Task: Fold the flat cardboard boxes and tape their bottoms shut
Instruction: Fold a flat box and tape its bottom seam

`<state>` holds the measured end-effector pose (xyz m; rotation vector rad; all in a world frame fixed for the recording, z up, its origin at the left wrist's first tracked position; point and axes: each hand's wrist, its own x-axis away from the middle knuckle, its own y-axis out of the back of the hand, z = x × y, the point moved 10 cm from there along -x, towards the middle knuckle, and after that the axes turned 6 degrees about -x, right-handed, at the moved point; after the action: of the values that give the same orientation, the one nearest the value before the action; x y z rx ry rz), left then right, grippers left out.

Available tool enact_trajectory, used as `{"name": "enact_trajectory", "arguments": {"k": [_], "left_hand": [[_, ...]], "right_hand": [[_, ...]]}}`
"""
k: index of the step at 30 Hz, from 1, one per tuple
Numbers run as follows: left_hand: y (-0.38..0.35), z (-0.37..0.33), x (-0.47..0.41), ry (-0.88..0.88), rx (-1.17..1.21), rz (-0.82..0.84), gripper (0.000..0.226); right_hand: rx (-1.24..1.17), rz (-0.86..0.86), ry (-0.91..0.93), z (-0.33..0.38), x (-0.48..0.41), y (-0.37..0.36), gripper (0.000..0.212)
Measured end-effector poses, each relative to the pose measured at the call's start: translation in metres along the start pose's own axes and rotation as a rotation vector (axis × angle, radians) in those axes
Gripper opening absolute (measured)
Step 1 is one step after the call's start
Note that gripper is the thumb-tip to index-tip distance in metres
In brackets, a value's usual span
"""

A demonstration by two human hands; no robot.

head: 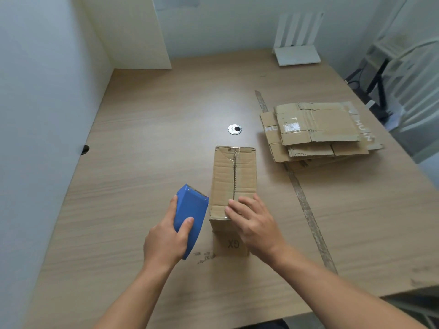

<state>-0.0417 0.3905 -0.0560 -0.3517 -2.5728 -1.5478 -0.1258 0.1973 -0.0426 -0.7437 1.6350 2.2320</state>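
A folded cardboard box (234, 176) stands on the wooden table (147, 143) with its flaps facing up and clear tape along the centre seam. My right hand (251, 222) rests on the box's near end with straight fingers pressing the tape at the edge. Just left of the box, my left hand (166, 238) grips a blue tape dispenser (190, 214) whose toothed end points away from me. A stack of flat cardboard boxes (316, 131) lies to the right, further back.
A round metal cable grommet (234, 129) sits in the table behind the box. A white router (297, 43) stands at the far edge. A tape strip (306, 205) runs along the table. A wall closes the left side; a white chair (413, 91) stands at right.
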Motion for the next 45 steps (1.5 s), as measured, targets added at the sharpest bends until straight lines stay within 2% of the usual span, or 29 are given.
{"name": "enact_trajectory", "arguments": {"k": [7,10,14,15,17,21,23,26,28,31,34,39,45], "left_hand": [[0.012,-0.002,-0.005,-0.091,0.045,-0.016,0.066],[0.024,-0.011,-0.008,-0.189,0.049,-0.030,0.067],[0.040,-0.023,-0.005,-0.379,0.040,-0.020,0.067],[0.044,-0.025,-0.002,-0.432,0.038,-0.018,0.067],[0.053,-0.030,0.005,-0.550,0.041,-0.045,0.067],[0.071,-0.041,0.022,-0.795,-0.067,-0.155,0.069],[0.078,-0.046,0.030,-0.885,-0.106,-0.180,0.068],[0.084,-0.055,0.041,-1.003,-0.140,-0.206,0.064],[0.085,-0.060,0.048,-1.057,-0.166,-0.215,0.062],[0.087,-0.065,0.054,-1.084,-0.165,-0.209,0.061],[0.088,-0.069,0.057,-1.094,-0.123,-0.197,0.062],[0.077,-0.068,0.048,-1.032,-0.128,-0.078,0.067],[0.057,-0.086,0.031,-0.898,-0.093,0.239,0.064]], "right_hand": [[-0.041,0.043,-0.025,-0.010,0.001,-0.010,0.029],[-0.035,0.061,-0.026,-0.014,0.000,-0.007,0.025],[-0.057,0.166,-0.056,-0.021,0.002,-0.002,0.033],[-0.083,0.213,-0.078,-0.022,0.003,-0.001,0.041],[-0.204,0.233,-0.191,-0.024,-0.001,0.009,0.051],[-0.668,0.175,-0.517,-0.028,-0.026,0.032,0.048],[-0.789,0.207,-0.519,-0.018,-0.039,0.037,0.049],[-0.825,0.302,-0.472,0.001,-0.050,0.034,0.055],[-0.847,0.303,-0.497,0.004,-0.053,0.033,0.059],[-0.856,0.273,-0.524,0.007,-0.058,0.034,0.052],[-0.880,0.269,-0.557,0.007,-0.060,0.034,0.011],[-0.865,0.250,-0.633,-0.007,-0.047,0.037,0.019],[-0.864,0.204,-0.764,-0.029,-0.024,0.042,0.020]]}}
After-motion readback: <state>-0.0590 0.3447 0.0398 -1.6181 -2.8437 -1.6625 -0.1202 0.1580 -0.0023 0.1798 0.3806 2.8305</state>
